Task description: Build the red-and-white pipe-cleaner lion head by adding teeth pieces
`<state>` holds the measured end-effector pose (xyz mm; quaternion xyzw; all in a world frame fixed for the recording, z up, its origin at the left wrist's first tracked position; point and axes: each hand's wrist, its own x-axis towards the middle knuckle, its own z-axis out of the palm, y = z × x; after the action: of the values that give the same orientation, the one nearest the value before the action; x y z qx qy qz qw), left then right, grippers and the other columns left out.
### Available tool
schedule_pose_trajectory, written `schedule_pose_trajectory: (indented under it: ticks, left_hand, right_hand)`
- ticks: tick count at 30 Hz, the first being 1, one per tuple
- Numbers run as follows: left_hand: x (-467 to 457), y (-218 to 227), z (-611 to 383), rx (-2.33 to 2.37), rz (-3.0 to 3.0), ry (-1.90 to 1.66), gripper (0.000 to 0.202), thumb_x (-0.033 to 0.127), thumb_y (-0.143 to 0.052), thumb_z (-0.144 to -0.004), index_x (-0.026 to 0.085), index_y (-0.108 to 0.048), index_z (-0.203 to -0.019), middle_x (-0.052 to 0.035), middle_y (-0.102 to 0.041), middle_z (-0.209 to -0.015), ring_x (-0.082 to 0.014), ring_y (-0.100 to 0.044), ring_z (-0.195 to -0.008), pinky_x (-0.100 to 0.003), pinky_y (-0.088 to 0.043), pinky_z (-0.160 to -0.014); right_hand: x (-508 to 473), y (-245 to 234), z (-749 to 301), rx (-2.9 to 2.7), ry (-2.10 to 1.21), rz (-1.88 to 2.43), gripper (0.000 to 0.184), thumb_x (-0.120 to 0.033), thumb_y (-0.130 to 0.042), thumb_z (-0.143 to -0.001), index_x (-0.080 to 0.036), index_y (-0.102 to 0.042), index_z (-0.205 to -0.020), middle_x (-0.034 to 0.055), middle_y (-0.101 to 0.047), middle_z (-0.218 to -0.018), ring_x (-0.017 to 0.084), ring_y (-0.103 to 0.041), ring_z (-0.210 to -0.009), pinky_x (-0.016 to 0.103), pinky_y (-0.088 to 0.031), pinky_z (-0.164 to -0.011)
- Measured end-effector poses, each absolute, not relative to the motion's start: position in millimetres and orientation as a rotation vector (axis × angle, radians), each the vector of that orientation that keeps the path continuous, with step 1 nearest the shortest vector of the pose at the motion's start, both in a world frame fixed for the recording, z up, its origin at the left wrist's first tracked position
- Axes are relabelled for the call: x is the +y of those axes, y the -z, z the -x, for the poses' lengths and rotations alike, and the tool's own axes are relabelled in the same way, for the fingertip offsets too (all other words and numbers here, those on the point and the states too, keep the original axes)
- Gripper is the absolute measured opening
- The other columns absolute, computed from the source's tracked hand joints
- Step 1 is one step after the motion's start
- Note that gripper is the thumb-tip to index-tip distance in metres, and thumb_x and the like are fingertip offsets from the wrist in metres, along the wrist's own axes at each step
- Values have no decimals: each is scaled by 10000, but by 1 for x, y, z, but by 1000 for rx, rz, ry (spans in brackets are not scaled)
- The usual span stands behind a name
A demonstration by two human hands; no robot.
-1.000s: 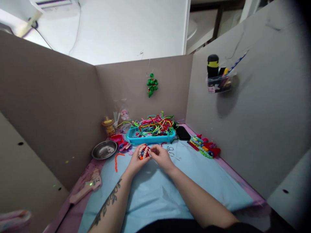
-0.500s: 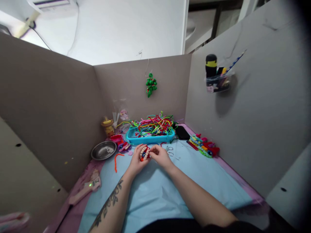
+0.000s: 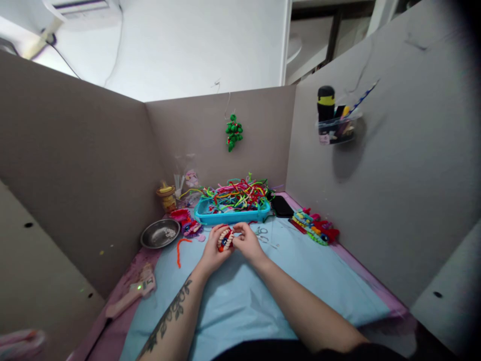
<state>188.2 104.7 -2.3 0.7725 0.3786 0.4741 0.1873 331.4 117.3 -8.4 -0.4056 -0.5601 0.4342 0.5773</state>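
Observation:
My left hand (image 3: 217, 250) is wrapped round a small craft piece (image 3: 225, 240) of red and cream twisted pipe cleaner with a blue spot and some orange at its lower edge. From the other side, my right hand (image 3: 246, 242) has thumb and fingers bent together at the piece's right edge. Whether those fingertips grip the piece itself or a strand is too small to tell. Just right of my right hand lie scissors (image 3: 262, 231) on the light blue sheet (image 3: 244, 301). A bent orange pipe cleaner (image 3: 179, 253) rests to the left.
A turquoise tray (image 3: 229, 219) heaped with colourful pipe cleaners (image 3: 240, 195) stands behind my hands. At left are a metal bowl (image 3: 156, 233) and a pink glue gun (image 3: 133, 293) with a green light. Finished-looking colourful pieces (image 3: 315, 226) and a black phone (image 3: 281, 206) lie at right.
The craft piece has turned slightly in my left hand and shifted a little right. My right fingers have moved slightly at its edge.

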Motion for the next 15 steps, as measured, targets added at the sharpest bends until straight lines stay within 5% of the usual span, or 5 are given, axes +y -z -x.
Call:
schedule_pose_trajectory:
  ticks: [15]
  left_hand:
    - [105,1,-186,1058,-2166,-1330,502,170,-636,-673,209,-512,-1158,-104,-465,-1235,-246,-408,-1205,-425,-343,-1014]
  right_hand:
    - [117,9,-332,-1338,-1094,841,273,-176,-498,-655,-219,-436,-918,-29,-604,-690,144,-604,-630,253,-461,-587]
